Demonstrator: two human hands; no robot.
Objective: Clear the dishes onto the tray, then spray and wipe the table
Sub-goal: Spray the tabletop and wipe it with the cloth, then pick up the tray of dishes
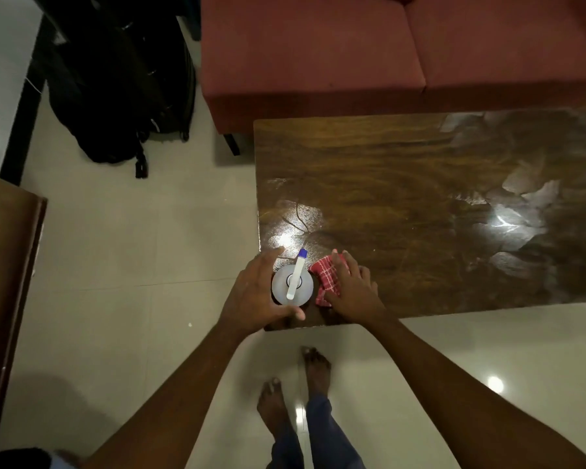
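A clear spray bottle [293,286] with a white trigger head and blue nozzle stands at the near left corner of the dark wooden table [420,198]. My left hand [256,294] curls around the bottle's left side, thumb under its near edge. Just right of the bottle lies a red checked cloth [327,277]. My right hand [351,289] lies flat on that cloth with its fingers straight. Wet streaks shine on the tabletop. No dishes or tray are in view.
A red sofa [318,55] runs along the table's far side. Black bags [115,79] stand on the tiled floor at the upper left. A brown wooden piece of furniture [7,265] is at the left edge. My bare feet [295,384] stand below the table's near edge.
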